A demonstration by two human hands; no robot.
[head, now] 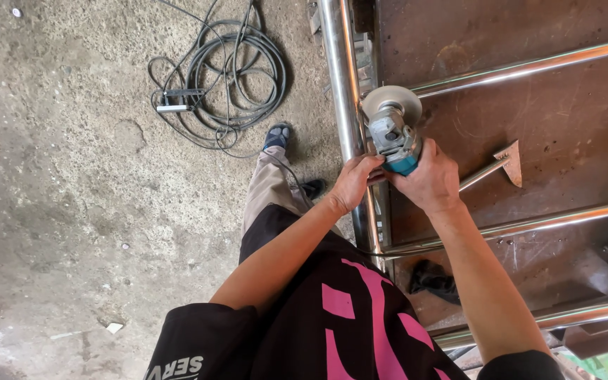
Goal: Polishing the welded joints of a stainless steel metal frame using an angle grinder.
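Observation:
A teal and grey angle grinder with a round grey disc points away from me over a shiny steel tube. My right hand is wrapped around the grinder's body. My left hand grips its near side, right beside the tube. The disc sits where a crossing steel tube meets the long one, above a rusty brown metal table.
More shiny tubes cross the table nearer me. A chipping hammer and a black cloth lie on the table. Coiled black cable rests on the concrete floor at upper left, near my foot.

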